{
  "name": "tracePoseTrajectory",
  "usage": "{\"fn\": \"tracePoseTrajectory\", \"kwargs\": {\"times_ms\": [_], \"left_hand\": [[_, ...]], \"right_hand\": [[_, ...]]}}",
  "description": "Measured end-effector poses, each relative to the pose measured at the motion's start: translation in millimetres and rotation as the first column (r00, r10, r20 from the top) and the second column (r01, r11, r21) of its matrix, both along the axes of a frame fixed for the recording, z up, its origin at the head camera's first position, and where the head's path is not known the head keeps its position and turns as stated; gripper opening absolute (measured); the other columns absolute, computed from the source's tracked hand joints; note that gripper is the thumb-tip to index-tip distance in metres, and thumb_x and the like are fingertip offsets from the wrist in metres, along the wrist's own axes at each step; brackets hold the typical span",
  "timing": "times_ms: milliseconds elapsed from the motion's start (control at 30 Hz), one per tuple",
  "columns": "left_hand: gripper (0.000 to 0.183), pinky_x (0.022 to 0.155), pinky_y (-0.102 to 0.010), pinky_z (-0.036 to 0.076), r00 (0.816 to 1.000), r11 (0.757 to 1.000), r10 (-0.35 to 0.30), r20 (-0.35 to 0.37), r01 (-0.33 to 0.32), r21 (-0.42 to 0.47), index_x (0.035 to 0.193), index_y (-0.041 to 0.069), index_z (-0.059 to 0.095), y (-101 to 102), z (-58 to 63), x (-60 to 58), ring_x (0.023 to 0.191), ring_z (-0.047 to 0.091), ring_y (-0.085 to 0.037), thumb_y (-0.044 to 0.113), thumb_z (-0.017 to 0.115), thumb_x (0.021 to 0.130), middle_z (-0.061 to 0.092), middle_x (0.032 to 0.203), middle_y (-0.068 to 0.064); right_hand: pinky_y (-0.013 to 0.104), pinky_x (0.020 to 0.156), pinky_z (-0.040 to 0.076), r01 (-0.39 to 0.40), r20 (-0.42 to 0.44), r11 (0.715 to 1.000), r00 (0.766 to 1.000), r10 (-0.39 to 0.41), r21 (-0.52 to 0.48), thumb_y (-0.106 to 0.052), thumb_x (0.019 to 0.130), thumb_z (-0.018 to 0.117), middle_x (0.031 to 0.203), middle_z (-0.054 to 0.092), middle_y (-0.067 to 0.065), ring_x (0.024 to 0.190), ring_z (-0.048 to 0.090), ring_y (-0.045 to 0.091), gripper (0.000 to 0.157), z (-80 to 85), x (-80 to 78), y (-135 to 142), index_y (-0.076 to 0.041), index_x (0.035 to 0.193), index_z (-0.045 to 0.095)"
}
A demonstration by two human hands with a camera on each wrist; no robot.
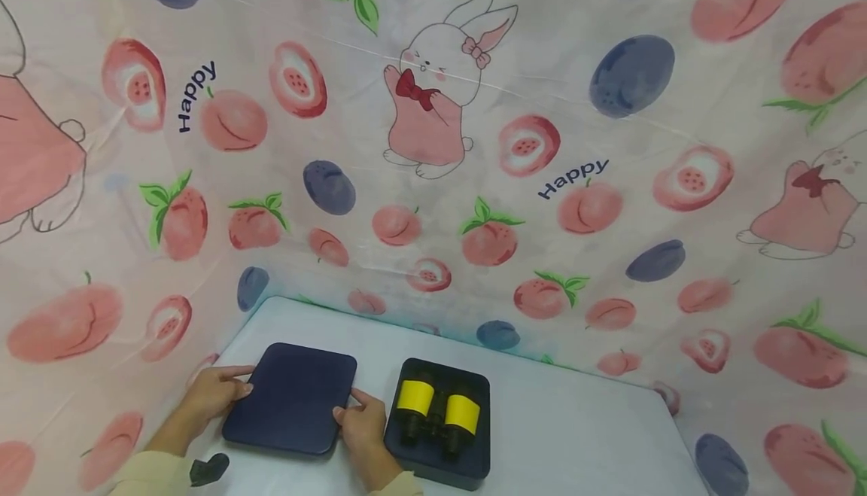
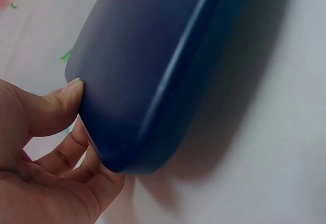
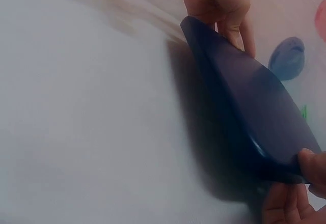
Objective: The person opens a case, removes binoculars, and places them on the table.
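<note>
Both hands hold a dark blue rectangular lid (image 1: 291,398) with rounded corners, its flat face up. My left hand (image 1: 213,398) grips its left edge, thumb on top and fingers underneath, as the left wrist view also shows. My right hand (image 1: 363,424) pinches the right edge. In the right wrist view the lid (image 3: 265,107) is slightly raised, casting a shadow on the white surface below. Just right of my right hand stands a dark open box (image 1: 484,436). Binoculars (image 1: 436,413), black with yellow barrels, lie inside it.
The white table (image 1: 576,428) reaches back to a fabric wall (image 1: 352,104) printed with rabbits and fruit. Similar cloth hangs at the left and right. A small black object (image 1: 210,470) shows beside my left wrist.
</note>
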State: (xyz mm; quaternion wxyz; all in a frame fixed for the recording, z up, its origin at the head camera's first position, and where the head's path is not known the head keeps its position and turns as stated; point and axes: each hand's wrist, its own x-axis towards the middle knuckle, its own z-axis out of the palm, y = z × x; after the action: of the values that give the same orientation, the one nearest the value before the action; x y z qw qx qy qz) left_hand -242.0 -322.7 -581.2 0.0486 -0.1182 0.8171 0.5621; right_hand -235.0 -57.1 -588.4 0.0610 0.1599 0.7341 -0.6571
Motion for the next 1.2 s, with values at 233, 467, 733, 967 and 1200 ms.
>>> {"fn": "tracePoseTrajectory", "kwargs": {"times_ms": [233,467,733,967,1200], "left_hand": [[0.05,0.062,-0.027,0.051,1.0,0.996,0.006,-0.012,-0.007,-0.089,0.137,-0.014,0.057,1,-0.5,1.7,0.076,0.061,-0.016,0.0,0.066,0.091,0.074,0.09,-0.01],[0.05,0.064,-0.027,0.054,1.0,0.997,0.005,-0.003,-0.005,-0.083,0.137,-0.015,0.056,-3,-1.6,5.5,0.079,0.062,-0.016,-0.001,0.066,0.091,0.072,0.09,-0.008],[0.048,0.062,-0.027,0.05,1.0,0.997,0.001,0.008,0.0,-0.077,0.137,-0.015,0.057,7,-0.2,-3.8,0.077,0.059,-0.016,0.0,0.065,0.092,0.07,0.087,-0.006],[0.047,0.063,-0.026,0.048,0.999,0.99,0.033,0.001,-0.033,-0.138,0.133,-0.014,0.061,5,-2.8,-1.9,0.075,0.058,-0.016,0.0,0.07,0.09,0.07,0.089,-0.011],[0.037,0.09,-0.049,0.059,0.998,0.942,0.011,-0.065,-0.032,-0.333,0.119,-0.011,0.071,7,0.4,-0.4,0.098,0.072,-0.04,0.005,0.076,0.086,0.075,0.107,-0.029]], "right_hand": [[0.024,0.059,0.049,-0.005,0.022,1.0,1.0,0.004,0.021,0.009,0.081,0.076,0.078,0.058,0.003,0.064,0.054,0.011,0.05,-0.1,1.1,-2,0.006,0.13,0.068],[0.026,0.06,0.053,-0.021,0.024,0.999,1.0,0.019,0.047,0.008,0.082,0.076,0.082,0.06,0.005,0.066,0.059,0.011,0.048,0.2,3.6,-7,0.006,0.13,0.068],[0.028,0.063,0.06,-0.006,0.014,0.998,1.0,0.005,0.068,0.008,0.081,0.078,0.089,0.071,0.009,0.071,0.069,0.011,0.051,1.3,-1.0,2,0.008,0.131,0.066],[0.031,0.066,0.063,-0.016,0.046,0.997,0.999,0.012,0.078,0.008,0.081,0.078,0.104,0.075,0.02,0.076,0.072,0.014,0.049,1.2,-0.9,-1,0.009,0.129,0.067],[0.04,0.077,0.064,0.005,-0.018,0.977,1.0,-0.002,0.214,0.008,0.075,0.081,0.098,0.076,0.018,0.083,0.073,0.021,0.041,-0.7,-1.4,-4,0.01,0.114,0.072]]}}
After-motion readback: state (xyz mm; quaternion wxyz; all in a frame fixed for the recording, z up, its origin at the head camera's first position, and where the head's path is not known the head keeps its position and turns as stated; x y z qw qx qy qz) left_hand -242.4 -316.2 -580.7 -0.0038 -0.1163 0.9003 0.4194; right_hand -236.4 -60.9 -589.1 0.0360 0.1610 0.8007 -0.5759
